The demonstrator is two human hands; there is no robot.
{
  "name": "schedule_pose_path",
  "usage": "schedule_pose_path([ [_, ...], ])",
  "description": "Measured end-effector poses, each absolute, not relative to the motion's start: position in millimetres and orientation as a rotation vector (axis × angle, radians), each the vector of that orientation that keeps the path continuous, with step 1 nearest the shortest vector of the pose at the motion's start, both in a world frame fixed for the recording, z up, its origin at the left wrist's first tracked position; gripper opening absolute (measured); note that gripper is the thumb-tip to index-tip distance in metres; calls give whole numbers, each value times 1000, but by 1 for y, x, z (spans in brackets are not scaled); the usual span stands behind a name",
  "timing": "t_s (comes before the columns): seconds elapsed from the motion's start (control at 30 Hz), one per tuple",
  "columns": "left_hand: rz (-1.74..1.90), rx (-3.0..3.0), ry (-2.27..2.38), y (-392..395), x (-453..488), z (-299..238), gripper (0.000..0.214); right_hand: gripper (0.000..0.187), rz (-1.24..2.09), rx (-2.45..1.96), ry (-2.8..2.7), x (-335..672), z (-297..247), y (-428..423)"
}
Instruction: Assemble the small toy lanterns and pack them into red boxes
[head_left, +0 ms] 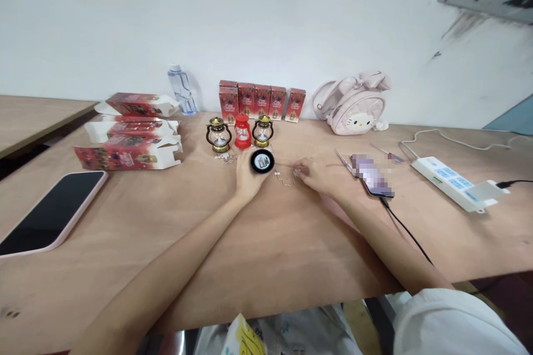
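My left hand (249, 173) is closed round a round black lantern base (262, 161), holding it on the wooden table (266, 244). My right hand (317, 173) rests on the table with its fingertips pinched at a small bent wire handle (284, 178). Just beyond stand three small lanterns: a gold and black one (218, 135), a red one (242, 132) and another gold and black one (262, 131). Small metal parts (225, 157) lie in front of the left lantern.
Several red boxes (261, 101) stand at the wall; opened ones (129, 150) lie left. A phone in a pink case (52, 211) lies front left. A plastic bottle (181, 89), pink bag (353, 104), screwdriver (343, 160), charging phone (371, 175) and power strip (452, 182) are around.
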State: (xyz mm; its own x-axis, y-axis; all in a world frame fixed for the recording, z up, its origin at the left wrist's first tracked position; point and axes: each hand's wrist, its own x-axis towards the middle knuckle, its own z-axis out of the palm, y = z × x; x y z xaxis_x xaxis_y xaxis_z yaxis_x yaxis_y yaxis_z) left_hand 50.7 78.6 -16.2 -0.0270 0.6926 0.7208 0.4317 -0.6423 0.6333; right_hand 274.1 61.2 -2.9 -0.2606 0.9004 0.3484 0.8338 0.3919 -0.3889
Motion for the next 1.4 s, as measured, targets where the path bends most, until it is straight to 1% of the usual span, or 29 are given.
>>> schedule_pose_path([
  [0.07,1731,2034,1194,78,51,-15,42,33,269,-1511,-2204,278,2,61],
  [0.13,1730,2047,1187,77,51,-14,41,36,331,-1512,-2224,279,6,60],
  [0.23,1711,2075,1186,77,50,-13,41,25,399,-1530,-2088,276,11,58],
  [0.33,1686,2099,1187,78,50,-14,41,13,485,-1465,-1758,265,19,54],
  [0.37,1681,2105,1188,78,50,-14,41,12,507,-1415,-1644,260,23,52],
  [0.5,1649,2124,1222,78,50,-14,42,22,619,-1218,-1399,240,40,44],
  [0.63,1654,2147,1187,78,50,-14,39,31,805,-1018,-1481,222,44,39],
  [0.7,1652,2152,1172,77,50,-14,37,29,868,-964,-1543,215,40,37],
  [0.87,1619,2178,1174,76,50,-12,36,24,814,-953,-1678,208,29,34],
  [1.1,1619,2184,1175,75,51,-10,35,19,412,-908,-1827,210,41,34],
  [1.33,1620,2180,1203,76,51,-12,37,26,589,-932,-1839,206,52,41],
  [1.4,1612,2185,1205,76,51,-12,37,27,587,-956,-1883,205,55,42],
])
